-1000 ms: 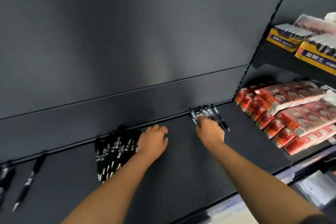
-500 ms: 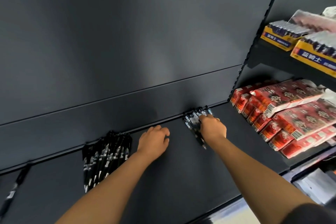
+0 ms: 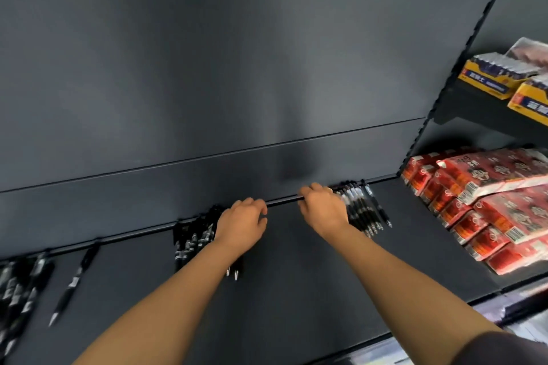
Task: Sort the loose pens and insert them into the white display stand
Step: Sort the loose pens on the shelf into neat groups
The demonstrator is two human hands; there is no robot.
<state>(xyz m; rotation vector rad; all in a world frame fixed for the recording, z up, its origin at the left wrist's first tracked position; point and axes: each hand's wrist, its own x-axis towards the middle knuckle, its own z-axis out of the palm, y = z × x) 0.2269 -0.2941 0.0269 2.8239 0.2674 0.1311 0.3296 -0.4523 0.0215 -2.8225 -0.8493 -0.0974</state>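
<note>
Black pens lie along the rear edge of a dark shelf point(image 3: 296, 290). The right pen bunch point(image 3: 363, 207) touches the right hand point(image 3: 323, 212); the left hand point(image 3: 241, 225) partly hides the middle pen bunch point(image 3: 192, 241). The left grip is loose and holds nothing. The right grip is curled, and I cannot tell what it holds. Bare shelf lies between the forearms, and red packs point(image 3: 489, 201) crowd the right end.

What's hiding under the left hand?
Black pens on the dark shelf run beneath the left hand and wrist; tips poke out below. How many it covers is hidden.

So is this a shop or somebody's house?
Probably a shop: long dark shelves, stacked red packs with barcode labels, yellow boxes on display, and bunches of identical black pens.
</note>
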